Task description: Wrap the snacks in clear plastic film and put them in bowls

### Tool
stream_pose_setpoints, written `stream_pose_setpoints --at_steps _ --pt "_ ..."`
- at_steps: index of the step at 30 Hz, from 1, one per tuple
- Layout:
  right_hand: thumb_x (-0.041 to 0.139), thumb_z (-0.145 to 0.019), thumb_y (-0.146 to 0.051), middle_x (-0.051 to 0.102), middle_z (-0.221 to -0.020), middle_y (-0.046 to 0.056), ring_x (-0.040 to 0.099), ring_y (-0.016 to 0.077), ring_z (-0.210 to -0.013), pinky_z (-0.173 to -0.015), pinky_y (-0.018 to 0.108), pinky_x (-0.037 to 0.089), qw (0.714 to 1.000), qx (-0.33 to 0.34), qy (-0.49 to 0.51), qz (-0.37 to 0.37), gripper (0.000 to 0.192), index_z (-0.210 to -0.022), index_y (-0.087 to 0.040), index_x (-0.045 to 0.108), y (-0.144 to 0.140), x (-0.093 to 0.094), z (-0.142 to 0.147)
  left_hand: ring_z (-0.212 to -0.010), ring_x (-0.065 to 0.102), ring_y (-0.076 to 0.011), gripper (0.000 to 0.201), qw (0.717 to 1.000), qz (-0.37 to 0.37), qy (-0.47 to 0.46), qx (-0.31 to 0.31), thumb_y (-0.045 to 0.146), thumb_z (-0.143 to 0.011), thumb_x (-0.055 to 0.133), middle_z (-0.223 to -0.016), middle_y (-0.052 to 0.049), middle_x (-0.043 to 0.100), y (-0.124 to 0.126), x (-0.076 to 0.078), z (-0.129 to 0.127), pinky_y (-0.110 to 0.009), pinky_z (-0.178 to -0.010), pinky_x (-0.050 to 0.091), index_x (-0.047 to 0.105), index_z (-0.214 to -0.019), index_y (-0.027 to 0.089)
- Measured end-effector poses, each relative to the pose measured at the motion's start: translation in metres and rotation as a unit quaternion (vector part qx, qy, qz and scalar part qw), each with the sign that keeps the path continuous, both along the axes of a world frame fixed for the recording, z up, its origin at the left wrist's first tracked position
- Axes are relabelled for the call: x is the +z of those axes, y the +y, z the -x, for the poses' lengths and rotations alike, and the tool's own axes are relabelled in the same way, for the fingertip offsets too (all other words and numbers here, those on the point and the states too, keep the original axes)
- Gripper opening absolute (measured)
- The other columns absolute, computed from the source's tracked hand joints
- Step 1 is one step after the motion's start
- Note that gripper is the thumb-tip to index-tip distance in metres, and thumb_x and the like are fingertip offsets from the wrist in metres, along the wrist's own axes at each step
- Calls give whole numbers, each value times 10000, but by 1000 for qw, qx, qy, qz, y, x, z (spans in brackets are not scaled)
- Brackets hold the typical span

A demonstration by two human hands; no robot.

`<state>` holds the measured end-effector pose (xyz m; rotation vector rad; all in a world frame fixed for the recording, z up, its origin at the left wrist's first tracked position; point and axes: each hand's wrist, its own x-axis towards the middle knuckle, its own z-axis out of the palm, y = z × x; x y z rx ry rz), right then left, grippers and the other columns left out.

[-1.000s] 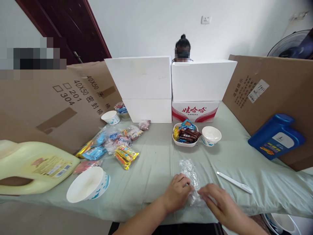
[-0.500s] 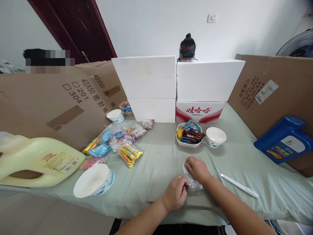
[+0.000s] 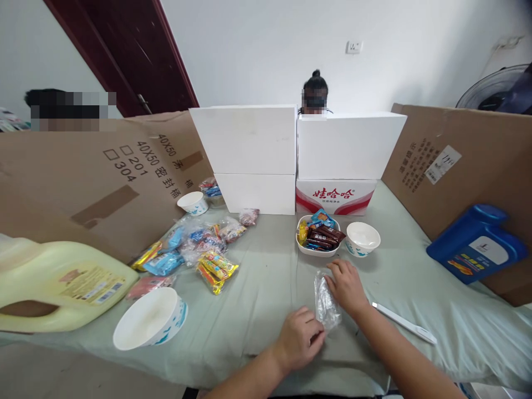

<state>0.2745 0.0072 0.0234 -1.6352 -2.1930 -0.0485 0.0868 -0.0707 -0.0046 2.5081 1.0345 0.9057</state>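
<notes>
Clear plastic wrapper [image 3: 326, 302]: flat on the surface [image 3: 266, 288], pinched at the near end by left hand [image 3: 300, 338], right hand [image 3: 346, 286] fingers pressing its far edge. Risk: thin film tearing or slipping if pulled.

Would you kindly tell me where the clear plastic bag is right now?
The clear plastic bag lies on the green cloth between the left hand and right hand, just before the snack dish.

One head-worn camera looks forward and down over the cloth-covered table [image 3: 266, 288], close above the person's forearms, facing the white boxes [image 3: 245, 138] and the far wall beyond.
</notes>
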Motion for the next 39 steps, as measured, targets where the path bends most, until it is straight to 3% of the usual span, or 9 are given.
stream_pose_setpoints --at_steps 5,9,12,15,18,23,30,36,39 --pt "480 -893 -179 633 -1106 105 553 238 -1057 -941 406 445 993 108 32 -31 228 -1076 -175 615 -44 -1 17 -865 560 -210 238 997 9 -69 44 60 -821 405 -906 -87 627 23 26 -7 -348 -783 480 581 -933 175" --pt "539 -867 -217 647 -1130 92 563 251 -1090 -963 433 442 991 133 28 -13 241 -1092 -198 623 -74 -14 11 -873 576 -201 239 999 35 -15 -38 21 -792 417 -877 -65 643 53 19 -13 -343 -806 491 589 -853 176" --pt "507 -901 -275 640 -1142 87 573 249 -1082 -947 441 453 994 87 62 -7 214 -1071 -216 623 -83 -18 -14 -942 567 -212 204 998 16 7 -68 46 -810 462 -940 -67 641 62 8 -12 -363 -854 477 606 -858 182" --pt "440 -942 -363 645 -1055 87 604 226 -994 -871 401 495 988 -11 151 14 268 -1112 -209 579 -90 -15 -37 -985 540 -218 208 999 1 -53 6 85 -838 456 -1035 -99 600 61 4 -7 -374 -872 470 590 -971 172" --pt "434 -937 -449 636 -877 46 623 193 -825 -755 347 519 969 -56 229 79 336 -1154 -213 533 -103 -14 -39 -844 549 -208 173 993 17 -81 83 182 -893 449 -873 -71 593 59 6 -4 -363 -778 481 560 -1024 162" --pt "597 -827 -469 615 -864 29 616 198 -820 -783 358 514 955 -43 257 141 468 -1205 -209 503 -123 -20 -14 -758 550 -207 433 993 87 -17 73 280 -748 695 -750 -9 605 56 10 -8 -348 -731 475 542 -1136 164" --pt "665 -767 -405 618 -965 51 609 226 -912 -844 392 509 959 -49 255 118 539 -1238 -203 497 -124 -24 -9 -732 579 -140 341 977 158 -140 19 104 -755 555 -804 9 621 57 3 -7 -272 -723 481 539 -1083 195" --pt "677 -760 -390 630 -976 52 616 225 -922 -843 372 520 960 -39 254 113 530 -1231 -205 518 -124 -24 -7 -612 521 -99 479 955 245 -141 92 189 -721 676 -876 25 547 54 11 -14 -267 -663 471 478 -1156 214" --pt "694 -747 -369 630 -975 54 612 233 -931 -852 381 514 961 -35 245 124 520 -1215 -208 534 -125 -24 -3 -620 508 -87 601 951 256 -129 114 66 -648 669 -1032 -8 525 49 14 -24 -290 -717 476 481 -1194 233"
